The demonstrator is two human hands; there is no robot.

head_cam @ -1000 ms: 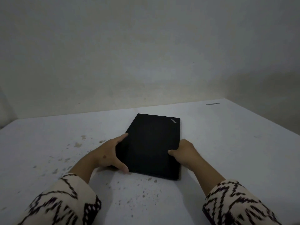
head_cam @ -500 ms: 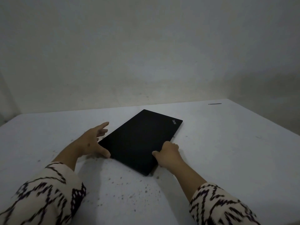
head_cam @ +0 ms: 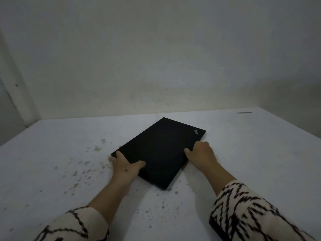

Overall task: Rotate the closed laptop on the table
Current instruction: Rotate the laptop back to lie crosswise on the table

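ThinkPad laptop [head_cam: 159,152] flat, skewed on counter [head_cam: 251,153] | left hand [head_cam: 126,166] clamped on 8-o'clock edge, right hand [head_cam: 202,153] clamped on 3-o'clock edge | opposed grips give turning leverage

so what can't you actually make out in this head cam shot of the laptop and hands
- Laptop underside and whether it is flat on the table: hidden by its own lid.
- Left hand fingertips under the near-left edge: covered by the laptop.
- Right hand fingers along the right edge: curled out of sight.
- Lid logo: too small and dim to read.
- Both sleeves: cut off by the bottom frame edge, blurred.
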